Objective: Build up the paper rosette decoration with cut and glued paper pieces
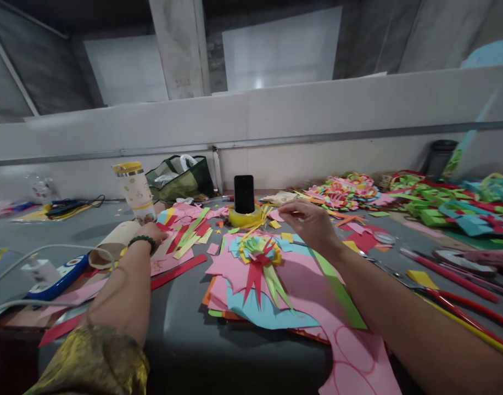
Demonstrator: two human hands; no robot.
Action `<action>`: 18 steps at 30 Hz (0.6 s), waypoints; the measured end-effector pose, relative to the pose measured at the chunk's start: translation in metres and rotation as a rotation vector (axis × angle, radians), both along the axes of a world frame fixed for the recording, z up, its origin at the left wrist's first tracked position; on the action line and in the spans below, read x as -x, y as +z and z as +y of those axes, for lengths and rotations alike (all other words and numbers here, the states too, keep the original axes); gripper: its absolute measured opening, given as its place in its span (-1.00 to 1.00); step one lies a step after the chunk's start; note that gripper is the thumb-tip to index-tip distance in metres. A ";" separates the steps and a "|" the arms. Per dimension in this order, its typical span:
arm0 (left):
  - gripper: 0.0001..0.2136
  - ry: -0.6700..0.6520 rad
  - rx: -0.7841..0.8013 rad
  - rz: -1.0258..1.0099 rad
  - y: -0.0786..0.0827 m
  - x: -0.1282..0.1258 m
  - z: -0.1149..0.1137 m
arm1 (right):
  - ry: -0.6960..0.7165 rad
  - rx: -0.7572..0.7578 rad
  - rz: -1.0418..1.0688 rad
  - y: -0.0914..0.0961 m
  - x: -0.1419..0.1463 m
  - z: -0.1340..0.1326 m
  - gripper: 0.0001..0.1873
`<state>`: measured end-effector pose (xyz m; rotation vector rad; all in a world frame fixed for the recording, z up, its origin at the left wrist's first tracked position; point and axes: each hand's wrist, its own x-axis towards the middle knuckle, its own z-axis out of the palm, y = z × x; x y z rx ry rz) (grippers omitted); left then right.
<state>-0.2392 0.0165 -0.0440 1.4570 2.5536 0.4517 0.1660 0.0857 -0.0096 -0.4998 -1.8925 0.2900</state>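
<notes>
My left hand, with a dark bead bracelet at the wrist, reaches to the pile of pink, red and green paper strips. Its fingers are mostly hidden, so I cannot tell whether they grip anything. My right hand hovers right of a phone propped in a yellow tape roll. The thumb and fingers are pinched together; what is between them, if anything, is too small to make out. Between my forearms, a paper rosette with red and green tails lies on stacked pink paper sheets.
A patterned tumbler and a cardboard tube stand and lie at left, beside a white charger with its cable. Finished paper flowers are heaped at back right. Red-handled pliers and a pink pen lie right.
</notes>
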 end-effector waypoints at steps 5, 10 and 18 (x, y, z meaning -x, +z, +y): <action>-0.68 0.076 0.060 -0.023 -0.008 -0.002 0.007 | 0.009 0.113 0.037 0.002 -0.004 0.002 -0.77; -0.69 0.097 0.065 -0.064 -0.009 0.001 0.010 | -0.089 0.135 0.061 -0.004 -0.006 0.014 -0.81; -0.69 0.163 -0.089 -0.250 -0.011 0.001 0.014 | -0.115 0.172 0.080 -0.004 -0.008 0.017 -0.73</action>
